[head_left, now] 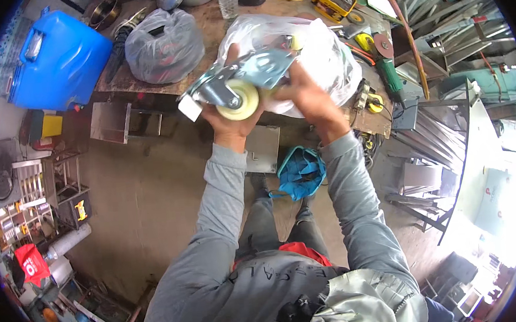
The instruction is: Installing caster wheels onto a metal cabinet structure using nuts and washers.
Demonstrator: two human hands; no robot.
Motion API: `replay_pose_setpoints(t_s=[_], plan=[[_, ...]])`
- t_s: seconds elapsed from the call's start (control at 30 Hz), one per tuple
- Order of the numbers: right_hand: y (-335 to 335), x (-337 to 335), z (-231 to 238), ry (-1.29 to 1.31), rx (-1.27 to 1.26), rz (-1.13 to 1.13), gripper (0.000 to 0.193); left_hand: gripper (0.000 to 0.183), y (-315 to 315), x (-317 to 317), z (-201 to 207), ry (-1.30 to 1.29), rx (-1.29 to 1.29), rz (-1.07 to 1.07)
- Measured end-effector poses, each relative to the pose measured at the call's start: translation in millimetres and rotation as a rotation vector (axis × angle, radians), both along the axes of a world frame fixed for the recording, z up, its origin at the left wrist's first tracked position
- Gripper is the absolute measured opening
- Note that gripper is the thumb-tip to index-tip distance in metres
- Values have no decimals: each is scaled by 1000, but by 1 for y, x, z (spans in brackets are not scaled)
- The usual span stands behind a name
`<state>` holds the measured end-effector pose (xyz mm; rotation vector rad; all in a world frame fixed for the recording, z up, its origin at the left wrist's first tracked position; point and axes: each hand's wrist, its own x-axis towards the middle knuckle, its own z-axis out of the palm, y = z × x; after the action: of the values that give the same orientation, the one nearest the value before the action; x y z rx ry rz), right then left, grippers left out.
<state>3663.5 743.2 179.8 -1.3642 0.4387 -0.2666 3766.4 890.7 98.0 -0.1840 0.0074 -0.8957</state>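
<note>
Head view, looking down over a cluttered workshop. The left hand [231, 118] grips a caster wheel [238, 84] from below, its fingers clamped around the cream-coloured wheel, while the bluish metal mounting plate tilts up and to the right above it. The right hand [306, 98] rests against the right side of the caster and on a white plastic bag [328, 54] behind it, fingers curled on the caster's plate (how firmly cannot be told). The caster is held in the air just in front of the wooden table [200, 21] edge, touching the white bag. On the table, to the left, sits a knotted grey plastic bag [163, 45]; a blue plastic container [56, 61] stands beyond the table's left end. A blue cloth bag [301, 173] lies on the floor between the forearms.
</note>
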Motion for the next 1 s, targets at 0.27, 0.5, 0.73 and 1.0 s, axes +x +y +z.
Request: replay_pose_setpoints(t_s=[0.27,0.5,0.73,1.0], plan=[[-68,25,-51,104,-384,-155,57,94,37,-2,-16,-21,63,-54],[-140,76,-127,715,-1065,-308,67,82,56,-20,-18,153,-117,-1],[-153,35,-64,398,-220,-26,47,77,121,-35,-3,-9,244,25],[-116,-102,5,-528,740,-230,14,77,123,-88,-8,-226,275,-18]])
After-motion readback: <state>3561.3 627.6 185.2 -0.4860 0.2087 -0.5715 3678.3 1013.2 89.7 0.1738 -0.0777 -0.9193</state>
